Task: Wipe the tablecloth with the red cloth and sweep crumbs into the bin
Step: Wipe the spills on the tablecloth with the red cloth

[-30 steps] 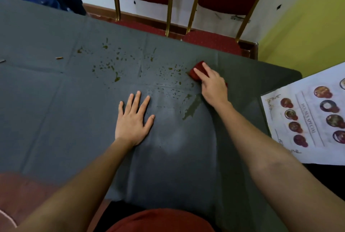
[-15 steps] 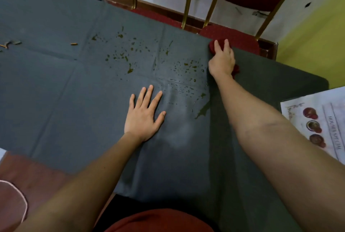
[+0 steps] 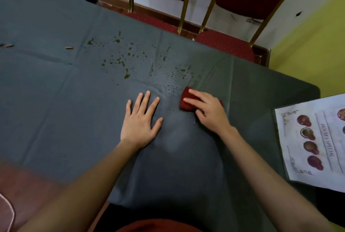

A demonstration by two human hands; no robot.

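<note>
Nearest us, our left hand (image 3: 140,121) lies flat on the grey tablecloth (image 3: 56,101), fingers (image 3: 145,99) spread and holding nothing, pinning the fabric to the desk. Just right of it our right hand (image 3: 209,110) presses the folded red cloth (image 3: 186,101) down, fingers curled over its top and gripping it, at the near edge of the mess. Risk one: the tablecloth is already creased around the cloth, so a hard push away from the pinning hand likely bunches it and skips patches. Risk two: the droplets (image 3: 173,80) just beyond the cloth look wet, so a dry-side pass probably smears them rather than lifting them. Further out, the olive-green splatter (image 3: 119,59) spreads left and back; wiping through it toward the far edge could flick bits onto the red chair seats (image 3: 224,45) behind. To the right, the printed menu (image 3: 313,138) sits near the wiping arm, and a wide stroke may drag wet residue onto it. Far left, small crumbs (image 3: 69,47) lie well apart from the wiped zone, easy to miss. No bin is in view, so we can't tell which edge to sweep toward; a wrong guess puts debris on the floor.
</note>
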